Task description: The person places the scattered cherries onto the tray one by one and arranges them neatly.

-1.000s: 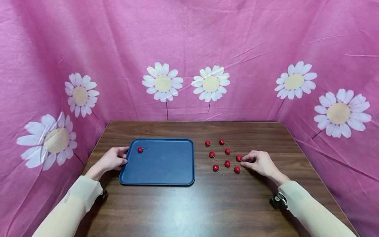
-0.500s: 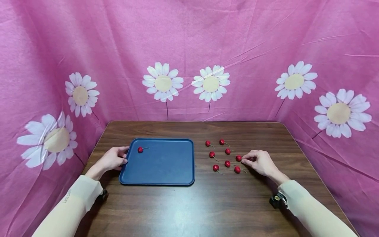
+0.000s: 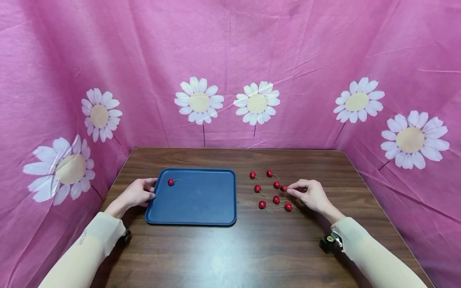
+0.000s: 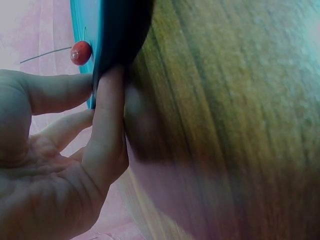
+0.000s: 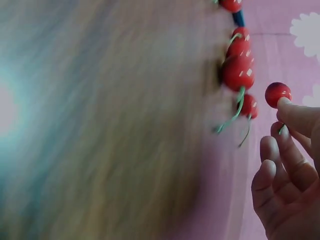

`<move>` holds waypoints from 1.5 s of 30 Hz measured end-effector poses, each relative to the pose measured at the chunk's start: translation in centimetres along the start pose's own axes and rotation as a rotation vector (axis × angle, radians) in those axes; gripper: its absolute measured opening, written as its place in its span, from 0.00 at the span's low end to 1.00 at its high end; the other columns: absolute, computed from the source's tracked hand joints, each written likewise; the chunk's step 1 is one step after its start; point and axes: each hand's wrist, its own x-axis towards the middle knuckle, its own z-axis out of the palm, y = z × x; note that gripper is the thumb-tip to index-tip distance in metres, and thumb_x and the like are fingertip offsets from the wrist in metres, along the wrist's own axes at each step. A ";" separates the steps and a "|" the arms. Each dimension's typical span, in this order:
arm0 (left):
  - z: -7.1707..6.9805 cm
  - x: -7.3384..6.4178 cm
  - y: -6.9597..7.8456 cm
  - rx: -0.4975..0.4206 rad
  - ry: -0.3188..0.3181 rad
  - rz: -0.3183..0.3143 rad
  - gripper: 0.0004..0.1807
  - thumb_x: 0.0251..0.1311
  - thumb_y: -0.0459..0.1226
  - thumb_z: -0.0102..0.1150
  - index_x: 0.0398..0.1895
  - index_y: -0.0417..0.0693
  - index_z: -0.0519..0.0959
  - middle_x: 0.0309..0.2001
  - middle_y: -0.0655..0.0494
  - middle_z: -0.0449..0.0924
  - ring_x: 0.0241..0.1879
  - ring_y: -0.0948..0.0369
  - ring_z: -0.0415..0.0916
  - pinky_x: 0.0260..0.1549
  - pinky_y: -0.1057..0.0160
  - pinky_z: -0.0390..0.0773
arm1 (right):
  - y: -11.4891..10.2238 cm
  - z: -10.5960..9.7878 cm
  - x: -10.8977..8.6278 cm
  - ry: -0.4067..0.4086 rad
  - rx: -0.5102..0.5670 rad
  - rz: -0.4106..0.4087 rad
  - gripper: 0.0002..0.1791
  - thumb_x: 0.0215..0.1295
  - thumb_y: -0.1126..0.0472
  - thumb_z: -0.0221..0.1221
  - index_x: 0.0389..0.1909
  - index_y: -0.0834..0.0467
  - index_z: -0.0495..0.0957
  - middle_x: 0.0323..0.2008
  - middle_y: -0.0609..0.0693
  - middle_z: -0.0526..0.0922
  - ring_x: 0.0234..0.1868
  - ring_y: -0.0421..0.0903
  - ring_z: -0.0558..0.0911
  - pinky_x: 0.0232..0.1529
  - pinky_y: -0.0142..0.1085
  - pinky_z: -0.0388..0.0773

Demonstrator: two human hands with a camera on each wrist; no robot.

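Note:
My left hand [image 3: 136,193] grips the left edge of a blue rectangular tray [image 3: 201,204]; in the left wrist view the thumb lies over the rim and a finger is under it. One red cherry with a thin stem [image 3: 171,182] lies in the tray's upper left. Right of the tray, my right hand [image 3: 311,195] pinches a cherry [image 5: 278,94] between thumb and fingertips. The right wrist view has this cherry raised off the table, its green stem end showing below the fingers. Beside it in the head view is another cherry [image 3: 276,185].
Several more stemmed cherries lie scattered right of the tray, among them a near one [image 3: 262,205] and a far one [image 3: 269,173]. All rest on a brown wooden table [image 3: 216,256]. A pink cloth [image 3: 230,48] with white daisies surrounds the table's back and sides.
My right hand has lifted the pinched cherry and carried it a little to the left and away from me. The left hand and the tray have stayed in place.

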 end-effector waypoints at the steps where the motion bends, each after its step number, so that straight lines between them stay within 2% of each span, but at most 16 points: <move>1: 0.0 0.0 0.0 0.001 0.000 0.000 0.41 0.73 0.24 0.61 0.87 0.30 0.59 0.54 0.34 0.81 0.47 0.53 0.85 0.46 0.44 0.95 | -0.2 0.2 0.2 0.007 0.004 -0.010 0.03 0.68 0.64 0.77 0.39 0.54 0.96 0.32 0.51 0.93 0.26 0.30 0.81 0.28 0.25 0.78; 3: 0.1 0.0 -0.1 0.002 -0.004 0.001 0.41 0.72 0.24 0.61 0.87 0.29 0.59 0.54 0.33 0.81 0.47 0.53 0.85 0.46 0.44 0.95 | -0.7 0.6 0.5 0.030 0.007 -0.031 0.03 0.68 0.65 0.77 0.39 0.54 0.96 0.33 0.51 0.94 0.29 0.29 0.82 0.31 0.24 0.79; 12: 0.2 -0.1 -0.1 0.001 -0.005 -0.005 0.42 0.73 0.24 0.61 0.87 0.29 0.58 0.55 0.32 0.81 0.47 0.52 0.86 0.46 0.43 0.95 | -2.4 1.3 2.0 0.087 0.077 -0.039 0.03 0.69 0.65 0.76 0.41 0.55 0.96 0.35 0.54 0.94 0.29 0.36 0.86 0.31 0.25 0.80; 18: 0.0 0.1 0.0 0.011 -0.007 -0.015 0.41 0.74 0.25 0.61 0.88 0.32 0.59 0.55 0.34 0.81 0.48 0.51 0.86 0.48 0.43 0.95 | -4.2 1.8 3.1 0.095 0.136 -0.064 0.04 0.68 0.67 0.77 0.41 0.57 0.96 0.33 0.57 0.93 0.29 0.33 0.83 0.30 0.26 0.79; 31: 0.2 0.2 0.2 0.017 -0.003 0.002 0.41 0.73 0.24 0.61 0.87 0.30 0.60 0.54 0.34 0.83 0.47 0.54 0.86 0.46 0.44 0.95 | -7.8 4.9 6.3 0.043 0.190 -0.120 0.04 0.66 0.68 0.78 0.39 0.57 0.96 0.34 0.56 0.94 0.32 0.30 0.81 0.34 0.25 0.78; 39: 0.0 -0.1 0.3 0.016 0.002 0.002 0.41 0.72 0.24 0.61 0.87 0.30 0.60 0.54 0.33 0.81 0.48 0.51 0.86 0.46 0.44 0.95 | -10.0 7.7 8.0 -0.014 0.211 -0.150 0.03 0.67 0.65 0.78 0.40 0.55 0.97 0.34 0.54 0.94 0.31 0.34 0.82 0.34 0.28 0.82; 45: -0.1 -0.3 0.3 0.020 0.003 0.001 0.41 0.73 0.24 0.61 0.87 0.29 0.60 0.54 0.34 0.81 0.48 0.51 0.86 0.46 0.44 0.95 | -11.9 9.8 9.1 -0.039 0.245 -0.132 0.03 0.67 0.63 0.78 0.40 0.55 0.97 0.34 0.53 0.93 0.30 0.37 0.83 0.33 0.33 0.84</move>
